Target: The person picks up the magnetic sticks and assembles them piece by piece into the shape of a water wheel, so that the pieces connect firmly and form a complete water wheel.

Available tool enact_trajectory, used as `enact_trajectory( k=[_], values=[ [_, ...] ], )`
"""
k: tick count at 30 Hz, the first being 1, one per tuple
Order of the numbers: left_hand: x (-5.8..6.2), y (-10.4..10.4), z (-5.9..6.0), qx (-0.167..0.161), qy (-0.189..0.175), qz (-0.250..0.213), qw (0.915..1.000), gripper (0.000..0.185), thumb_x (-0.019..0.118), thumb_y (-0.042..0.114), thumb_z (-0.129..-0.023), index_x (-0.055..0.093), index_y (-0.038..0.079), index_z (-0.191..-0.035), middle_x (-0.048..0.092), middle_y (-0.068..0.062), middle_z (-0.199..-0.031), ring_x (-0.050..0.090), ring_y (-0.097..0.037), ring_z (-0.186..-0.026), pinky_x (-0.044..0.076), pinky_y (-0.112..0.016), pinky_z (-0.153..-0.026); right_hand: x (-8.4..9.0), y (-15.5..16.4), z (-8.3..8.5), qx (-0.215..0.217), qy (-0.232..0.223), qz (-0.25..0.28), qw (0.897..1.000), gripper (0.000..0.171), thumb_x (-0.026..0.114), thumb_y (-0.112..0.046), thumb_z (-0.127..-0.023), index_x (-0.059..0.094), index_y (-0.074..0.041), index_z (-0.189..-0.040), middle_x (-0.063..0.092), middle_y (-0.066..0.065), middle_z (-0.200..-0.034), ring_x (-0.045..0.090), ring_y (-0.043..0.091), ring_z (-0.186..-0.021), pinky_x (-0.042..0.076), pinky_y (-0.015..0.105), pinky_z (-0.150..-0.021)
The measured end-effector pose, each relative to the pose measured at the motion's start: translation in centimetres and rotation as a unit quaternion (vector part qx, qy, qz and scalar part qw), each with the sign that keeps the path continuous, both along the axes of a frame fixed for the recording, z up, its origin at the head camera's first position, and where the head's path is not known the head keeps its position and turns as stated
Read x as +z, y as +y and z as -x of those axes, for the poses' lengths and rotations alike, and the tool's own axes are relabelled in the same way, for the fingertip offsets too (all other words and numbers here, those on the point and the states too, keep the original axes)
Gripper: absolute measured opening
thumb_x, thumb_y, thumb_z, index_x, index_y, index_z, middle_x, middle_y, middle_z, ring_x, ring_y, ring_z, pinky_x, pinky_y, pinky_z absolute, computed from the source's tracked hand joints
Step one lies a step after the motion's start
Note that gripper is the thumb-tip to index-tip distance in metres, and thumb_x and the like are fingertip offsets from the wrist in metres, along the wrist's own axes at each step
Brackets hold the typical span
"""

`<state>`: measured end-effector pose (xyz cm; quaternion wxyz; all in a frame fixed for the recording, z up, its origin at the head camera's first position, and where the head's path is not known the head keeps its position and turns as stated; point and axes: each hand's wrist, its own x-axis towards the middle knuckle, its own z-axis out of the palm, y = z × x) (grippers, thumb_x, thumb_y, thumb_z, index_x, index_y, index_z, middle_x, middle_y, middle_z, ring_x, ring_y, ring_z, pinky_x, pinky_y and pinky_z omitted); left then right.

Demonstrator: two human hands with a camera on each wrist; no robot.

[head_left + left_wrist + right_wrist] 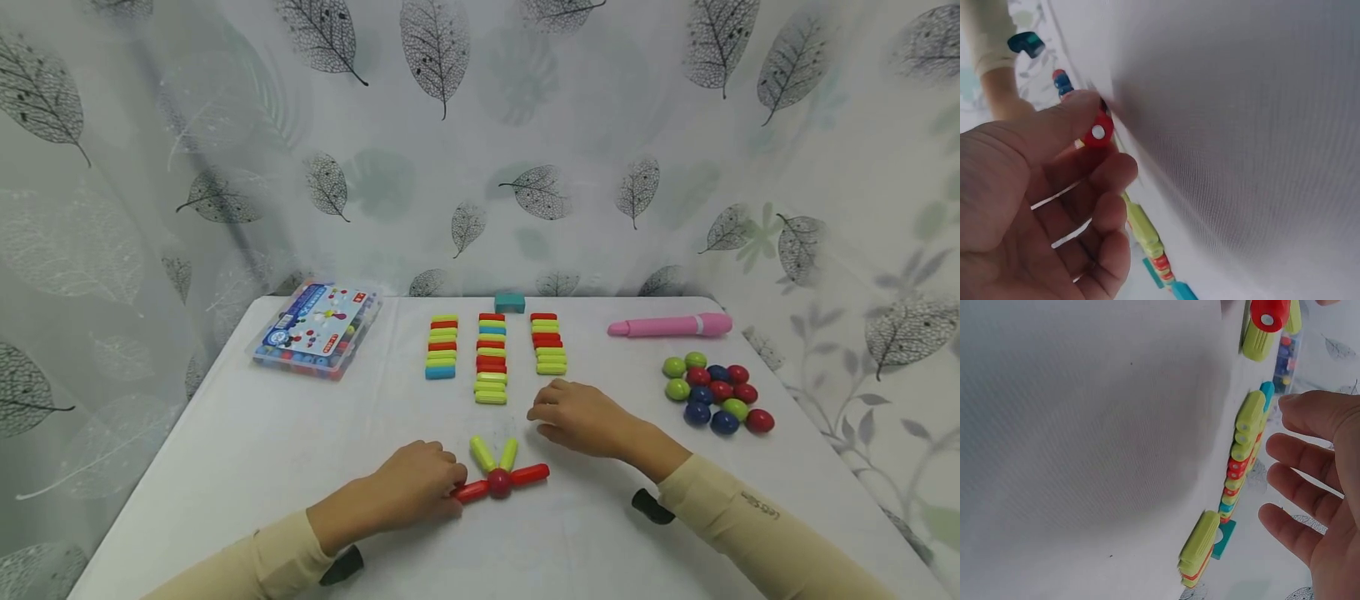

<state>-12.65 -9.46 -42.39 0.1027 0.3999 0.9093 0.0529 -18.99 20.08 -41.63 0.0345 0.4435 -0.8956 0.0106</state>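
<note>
Left hand [416, 492]: pinches the red stick [471, 491] stuck to the red ball [499, 482] on the bench [262, 450]
Right hand [577, 417]: flat, fingers loose, holds nothing; beside the stick rows [491, 358]
Risk: a hard tug could pull the star apart; sticks may snap together

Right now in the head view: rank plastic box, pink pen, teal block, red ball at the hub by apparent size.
1. plastic box, largest.
2. pink pen.
3. teal block and red ball look about alike; the ball lies nearer the camera, so I won't rank them.
</note>
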Motion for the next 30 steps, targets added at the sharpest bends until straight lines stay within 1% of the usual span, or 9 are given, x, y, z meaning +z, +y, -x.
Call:
enact_trajectory(
  k=[7, 11, 13, 15, 17, 19, 22, 26, 30],
  values=[
    [0.1, -0.1, 0.1, -0.012, -0.013, -0.013, 0.9998, 0.022, 0.083, 0.038, -0.085, 0.077, 0.022, -0.099, 0.062, 0.014, -0.078, 0.049, -0.004, -0.071, 0.045, -0.021, -0.067, 0.2, -0.2, -0.9, 0.016, -0.03, 0.002, 0.999, 0.029, 0.081, -0.027, -0.089, 0.076, -0.02, -0.117, 0.072, -0.004, -0.108, 0.065, 0.014, -0.103, 0.058, 0.029, -0.087],
    [0.3, 0.0, 0.5, 0.002, -0.014, -0.034, 0.9993, 0.025, 0.08, 0.039, -0.088, 0.077, 0.021, -0.104, 0.066, 0.012, -0.084, 0.053, -0.003, -0.073, 0.049, -0.02, -0.069, 0.2, -0.2, -1.1, 0.022, -0.032, 0.005, 0.999, 0.029, 0.081, -0.027, -0.089, 0.076, -0.02, -0.117, 0.072, -0.003, -0.107, 0.065, 0.014, -0.103, 0.059, 0.029, -0.086],
    [0.4, 0.2, 0.8, 0.016, 0.0, -0.048, 0.9987, 0.027, 0.079, 0.037, -0.09, 0.077, 0.02, -0.111, 0.069, 0.01, -0.093, 0.058, -0.005, -0.081, 0.053, -0.021, -0.074, 0.2, -0.2, -1.1, 0.022, -0.029, 0.006, 0.999, 0.029, 0.081, -0.027, -0.089, 0.076, -0.019, -0.117, 0.072, -0.003, -0.107, 0.064, 0.014, -0.102, 0.059, 0.029, -0.086],
    [0.5, 0.4, 1.2, 0.028, 0.015, -0.063, 0.9975, 0.032, 0.079, 0.032, -0.091, 0.074, 0.019, -0.119, 0.071, 0.006, -0.105, 0.063, -0.01, -0.094, 0.057, -0.024, -0.081, 0.1, -0.1, -1.0, 0.02, -0.022, 0.007, 1.0, 0.03, 0.081, -0.027, -0.088, 0.076, -0.019, -0.117, 0.073, -0.003, -0.107, 0.065, 0.014, -0.101, 0.059, 0.029, -0.085],
    [0.4, 0.6, 1.6, 0.032, 0.031, -0.071, 0.9965, 0.038, 0.079, 0.028, -0.09, 0.071, 0.019, -0.127, 0.07, 0.002, -0.12, 0.063, -0.015, -0.108, 0.058, -0.029, -0.089, 0.0, 0.1, -0.8, 0.016, -0.013, 0.007, 1.0, 0.03, 0.082, -0.027, -0.088, 0.076, -0.019, -0.116, 0.073, -0.003, -0.107, 0.065, 0.014, -0.101, 0.059, 0.029, -0.084],
    [0.3, 0.8, 2.0, 0.03, 0.034, -0.074, 0.9962, 0.044, 0.079, 0.024, -0.09, 0.068, 0.019, -0.132, 0.067, 0.0, -0.13, 0.062, -0.019, -0.119, 0.057, -0.033, -0.094, 0.0, 0.3, -0.6, 0.007, -0.004, 0.009, 1.0, 0.03, 0.082, -0.026, -0.087, 0.077, -0.018, -0.116, 0.073, -0.003, -0.107, 0.064, 0.014, -0.1, 0.059, 0.029, -0.083],
    [-0.1, 0.9, 2.5, 0.021, 0.03, -0.073, 0.9967, 0.044, 0.08, 0.021, -0.09, 0.068, 0.018, -0.133, 0.068, 0.0, -0.131, 0.062, -0.021, -0.121, 0.057, -0.035, -0.096, 0.0, 0.7, -0.1, -0.019, 0.009, 0.01, 1.0, 0.031, 0.083, -0.025, -0.087, 0.076, -0.017, -0.116, 0.072, -0.002, -0.107, 0.065, 0.016, -0.101, 0.06, 0.03, -0.083],
    [-0.6, 0.8, 2.9, 0.004, 0.03, -0.074, 0.9968, 0.039, 0.081, 0.02, -0.088, 0.072, 0.017, -0.126, 0.073, 0.003, -0.119, 0.066, -0.017, -0.111, 0.057, -0.03, -0.092, -0.1, 1.3, 1.1, -0.087, 0.02, 0.011, 0.996, 0.033, 0.083, -0.023, -0.087, 0.076, -0.015, -0.118, 0.072, 0.002, -0.11, 0.065, 0.021, -0.103, 0.06, 0.036, -0.084],
    [-1.0, 0.5, 2.9, -0.008, 0.034, -0.082, 0.996, 0.035, 0.083, 0.021, -0.087, 0.075, 0.017, -0.12, 0.074, 0.005, -0.108, 0.065, -0.013, -0.101, 0.056, -0.025, -0.086, -0.3, 2.1, 3.1, -0.155, 0.035, 0.019, 0.987, 0.033, 0.082, -0.02, -0.087, 0.075, -0.013, -0.119, 0.072, 0.007, -0.112, 0.065, 0.025, -0.103, 0.06, 0.041, -0.082]
  ],
)
